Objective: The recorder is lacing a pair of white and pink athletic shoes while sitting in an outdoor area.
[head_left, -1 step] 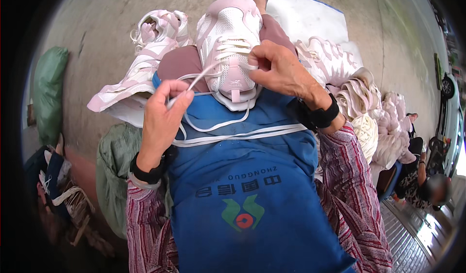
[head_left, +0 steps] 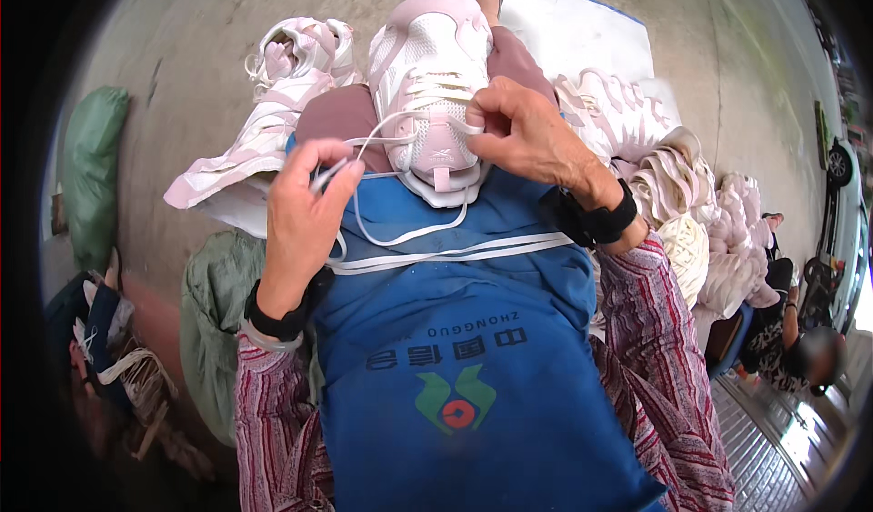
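Note:
A white and pink sneaker upper [head_left: 436,53] lies across my lap on the blue apron [head_left: 409,303], its tongue end toward me. White shoelace [head_left: 414,237] is threaded partway through its eyelets, with loose lengths looping over the apron. My right hand [head_left: 518,125] is closed beside the eyelets on the right, pinching the lace against the upper. My left hand [head_left: 309,207] is off to the left of the tongue, thumb and index finger a little apart, with lace running through its curled fingers.
Stacked sneaker uppers [head_left: 250,139] lie at the left. More uppers [head_left: 618,107] and a bundle of white laces [head_left: 682,257] are at the right. Green sacks [head_left: 95,175] stand on the left, and a white sheet [head_left: 573,30] covers floor ahead. Another person [head_left: 787,339] sits far right.
My left thumb and index finger have parted slightly. The lace between my hands has gone from a taut straight line to a slack curve. My right hand has barely moved.

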### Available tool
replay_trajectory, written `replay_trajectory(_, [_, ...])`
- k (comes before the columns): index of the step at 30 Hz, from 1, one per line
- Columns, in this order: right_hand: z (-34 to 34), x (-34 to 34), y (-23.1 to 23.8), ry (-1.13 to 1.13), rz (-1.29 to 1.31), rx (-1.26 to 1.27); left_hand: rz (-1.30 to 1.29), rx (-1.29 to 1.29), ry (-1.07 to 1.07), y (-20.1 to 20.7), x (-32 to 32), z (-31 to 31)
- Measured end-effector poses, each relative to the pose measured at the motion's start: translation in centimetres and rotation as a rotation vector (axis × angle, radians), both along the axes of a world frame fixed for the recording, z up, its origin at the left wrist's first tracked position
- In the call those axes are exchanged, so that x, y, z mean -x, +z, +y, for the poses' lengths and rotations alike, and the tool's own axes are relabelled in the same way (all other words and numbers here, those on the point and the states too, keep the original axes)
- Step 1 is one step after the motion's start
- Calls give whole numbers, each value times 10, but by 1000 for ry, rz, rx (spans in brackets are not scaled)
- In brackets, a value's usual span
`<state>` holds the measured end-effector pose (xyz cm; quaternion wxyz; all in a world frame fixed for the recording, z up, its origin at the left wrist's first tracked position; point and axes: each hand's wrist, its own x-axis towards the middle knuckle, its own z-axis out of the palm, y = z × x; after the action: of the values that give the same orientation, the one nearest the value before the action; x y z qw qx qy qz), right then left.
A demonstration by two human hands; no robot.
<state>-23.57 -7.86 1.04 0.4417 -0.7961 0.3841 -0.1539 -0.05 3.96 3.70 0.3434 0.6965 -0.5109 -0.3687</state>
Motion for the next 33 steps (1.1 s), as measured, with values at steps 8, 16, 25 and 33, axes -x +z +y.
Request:
replay_trajectory(8, [19, -5, 4, -74, -228, 86, -125, 333, -357, -12, 46, -54])
replay_trajectory(16, [16, 6, -6, -161, -284, 78, 113, -52, -442, -1, 39, -59])
replay_trajectory(25, [4, 10, -21, -195, -213, 159, 279, -206, -335, 7, 35, -52])
replay_trajectory(33, [1, -4, -19, -40, -145, 325, -68, 294, -307, 2, 42, -50])
